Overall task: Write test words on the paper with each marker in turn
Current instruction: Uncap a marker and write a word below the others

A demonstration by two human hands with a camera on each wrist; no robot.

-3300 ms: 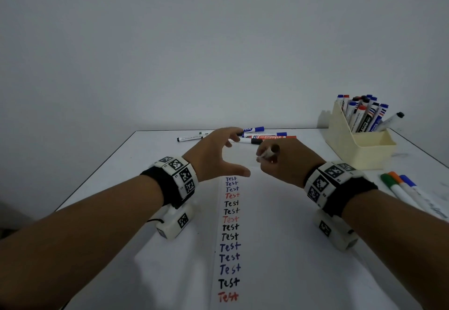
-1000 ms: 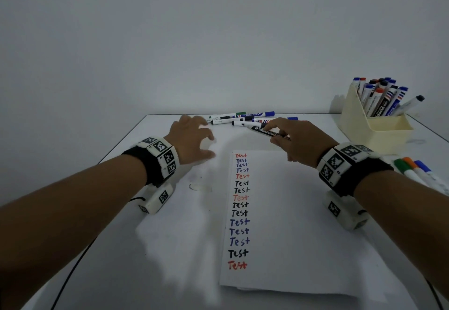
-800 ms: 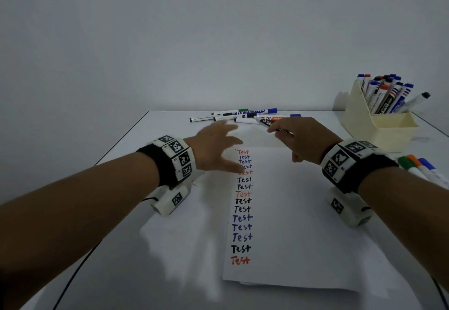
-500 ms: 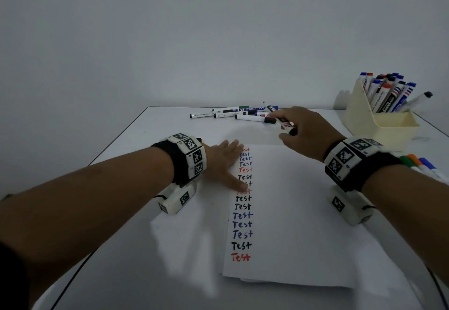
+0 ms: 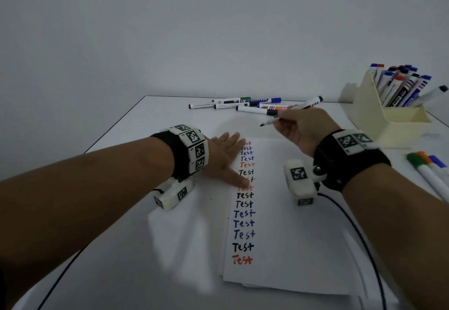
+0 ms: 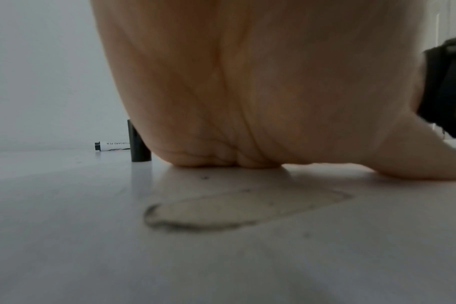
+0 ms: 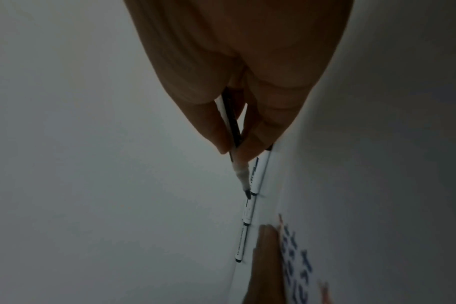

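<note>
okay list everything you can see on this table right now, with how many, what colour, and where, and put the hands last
Paper: a few stacked sheets, white, table centre; a column of "Test" words in black, blue and red.
Held marker: one, white barrel, black tip bared, above the paper's far end.
Loose markers: several, white, assorted caps, far edge.
Cap: one, black, upright on the table.
Holder: one, cream, far right, full of markers.
Three markers: green, orange, blue caps, right edge.
Table: white.
Left hand: flat on the paper.
Right hand: grips the held marker.

"Test" down the paper (image 5: 279, 212); "BOARD" on a lying marker (image 6: 112, 146)
</note>
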